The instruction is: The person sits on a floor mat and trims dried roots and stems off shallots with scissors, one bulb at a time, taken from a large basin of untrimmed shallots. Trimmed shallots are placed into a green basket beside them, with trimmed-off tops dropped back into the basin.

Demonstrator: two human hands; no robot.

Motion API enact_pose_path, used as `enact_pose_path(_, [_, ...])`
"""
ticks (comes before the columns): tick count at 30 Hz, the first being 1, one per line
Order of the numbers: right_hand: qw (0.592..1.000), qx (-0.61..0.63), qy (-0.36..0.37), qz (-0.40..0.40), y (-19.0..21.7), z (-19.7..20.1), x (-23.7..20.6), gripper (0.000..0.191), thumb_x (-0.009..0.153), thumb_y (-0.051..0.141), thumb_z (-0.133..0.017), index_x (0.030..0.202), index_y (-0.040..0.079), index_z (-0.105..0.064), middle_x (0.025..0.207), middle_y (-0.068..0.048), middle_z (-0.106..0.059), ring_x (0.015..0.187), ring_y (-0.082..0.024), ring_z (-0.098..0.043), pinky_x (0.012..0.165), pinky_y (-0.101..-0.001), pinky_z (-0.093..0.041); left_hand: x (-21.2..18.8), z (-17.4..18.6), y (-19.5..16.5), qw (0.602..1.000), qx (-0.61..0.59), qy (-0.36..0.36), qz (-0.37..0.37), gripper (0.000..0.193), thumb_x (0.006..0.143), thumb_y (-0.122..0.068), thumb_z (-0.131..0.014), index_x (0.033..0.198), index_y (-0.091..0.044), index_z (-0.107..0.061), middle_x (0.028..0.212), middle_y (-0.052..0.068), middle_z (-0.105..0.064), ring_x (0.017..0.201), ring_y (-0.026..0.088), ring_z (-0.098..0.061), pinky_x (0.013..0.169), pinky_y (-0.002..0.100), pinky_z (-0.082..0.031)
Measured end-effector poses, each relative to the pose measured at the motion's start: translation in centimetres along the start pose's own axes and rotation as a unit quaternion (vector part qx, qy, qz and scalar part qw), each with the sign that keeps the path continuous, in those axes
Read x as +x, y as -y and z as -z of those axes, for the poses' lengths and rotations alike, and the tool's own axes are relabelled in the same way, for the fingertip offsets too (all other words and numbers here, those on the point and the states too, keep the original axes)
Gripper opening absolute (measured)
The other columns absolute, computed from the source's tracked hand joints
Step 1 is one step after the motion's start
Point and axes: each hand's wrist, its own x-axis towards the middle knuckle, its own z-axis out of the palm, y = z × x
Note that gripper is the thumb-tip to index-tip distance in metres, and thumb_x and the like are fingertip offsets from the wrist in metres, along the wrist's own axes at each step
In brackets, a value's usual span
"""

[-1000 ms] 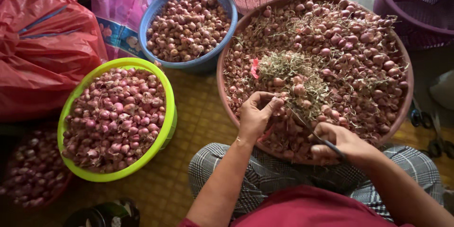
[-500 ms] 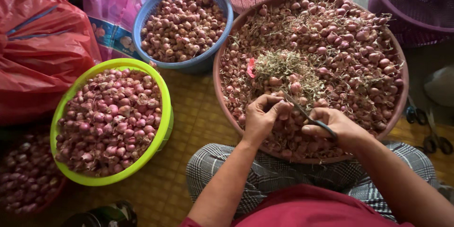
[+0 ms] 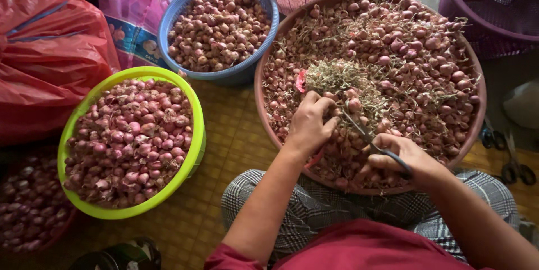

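While the person sat over the brown basin (image 3: 264, 98) of untrimmed shallots, the left hand (image 3: 310, 124) was closed on 1 shallot (image 3: 353, 104) at the heap's near side. The right hand (image 3: 401, 160) was closed through the handles of scissors (image 3: 370, 141), blades pointing at that shallot. Step judged: trimming. The cut calls for blades set against the stalk, clear of the fingers. Green basin (image 3: 193, 152) and blue basket (image 3: 168, 28) held shallots.

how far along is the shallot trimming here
Done: the green basin and blue basket are heaped with clean shallots. In hand: the left hand grips a shallot while the right hand works scissors at it. Left: the big brown basin is full of shallots with dry tops, so a large share remains.
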Motion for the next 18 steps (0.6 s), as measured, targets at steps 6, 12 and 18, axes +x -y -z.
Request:
enact_pose_path(6, [0.999,0.01,0.001,-0.031,-0.2,-1.0,-0.2,0.04,0.083,0.031,-0.073,0.107,0.001,-0.063,0.081,-0.016,-0.081,0.063,-0.015,-0.071,0.051,-0.0268,-0.051,0.0,1.8,-0.5,0.992,-0.112,-0.011,0.048,0.029,0.085,-0.021,-0.076,0.109,-0.007,-0.069,0.108,0.01,-0.062,0.089,0.025,-0.072,0.083,0.034,-0.062])
enact_pose_path(12, [0.998,0.048,0.002,-0.048,-1.6,-1.1,-0.4,0.038,0.082,0.029,-0.073,0.108,0.004,-0.062,0.076,-0.013,-0.077,0.059,-0.016,-0.067,0.049,-0.027,-0.048,-3.3,1.4,-0.6,0.997,-0.007,-0.026,-0.071,0.043,0.069,-0.02,-0.087,0.104,-0.002,-0.071,0.116,0.02,-0.065,0.101,0.038,-0.065,0.084,0.043,-0.053])
enact_pose_path(18, [0.999,0.032,0.029,-0.024,-3.0,-1.0,-1.4,0.037,0.079,0.026,-0.078,0.104,0.002,-0.063,0.071,-0.012,-0.075,0.056,-0.016,-0.068,0.048,-0.0282,-0.046,-3.9,0.9,-0.5,0.988,-0.15,-0.02,0.017,0.026,0.08,-0.012,-0.082,0.102,-0.004,-0.069,0.105,0.012,-0.069,0.098,0.029,-0.069,0.087,0.038,-0.056])
